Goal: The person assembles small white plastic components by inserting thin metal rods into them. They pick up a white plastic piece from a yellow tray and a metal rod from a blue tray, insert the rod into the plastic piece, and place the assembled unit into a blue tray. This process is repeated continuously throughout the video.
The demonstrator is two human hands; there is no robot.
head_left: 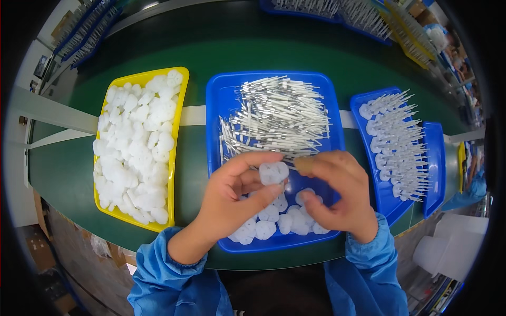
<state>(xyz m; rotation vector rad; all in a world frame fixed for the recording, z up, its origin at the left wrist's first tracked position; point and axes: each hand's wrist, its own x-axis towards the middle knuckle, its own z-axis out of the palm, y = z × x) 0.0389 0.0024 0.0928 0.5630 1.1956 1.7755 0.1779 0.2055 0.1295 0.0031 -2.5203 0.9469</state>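
My left hand (240,187) pinches a translucent white plastic disc (273,173) with a lobed edge between thumb and fingers, above the middle blue tray (212,110). Just right of the disc is my right hand (340,189), its index finger and thumb apart; no held piece shows between them. A tan covering appears to be on its index fingertip. Behind both hands, a heap of thin white rods with metallic ends (282,113) fills the tray's far part. Several similar loose discs (266,228) lie in its near part, partly hidden under my hands.
At left, a yellow tray (179,121) is heaped with white discs. To the right, a blue tray (363,152) carries rows of discs with rods standing in them, overlapping another blue tray (435,158). More rod-filled trays (363,18) stand at the green table's (184,47) far side.
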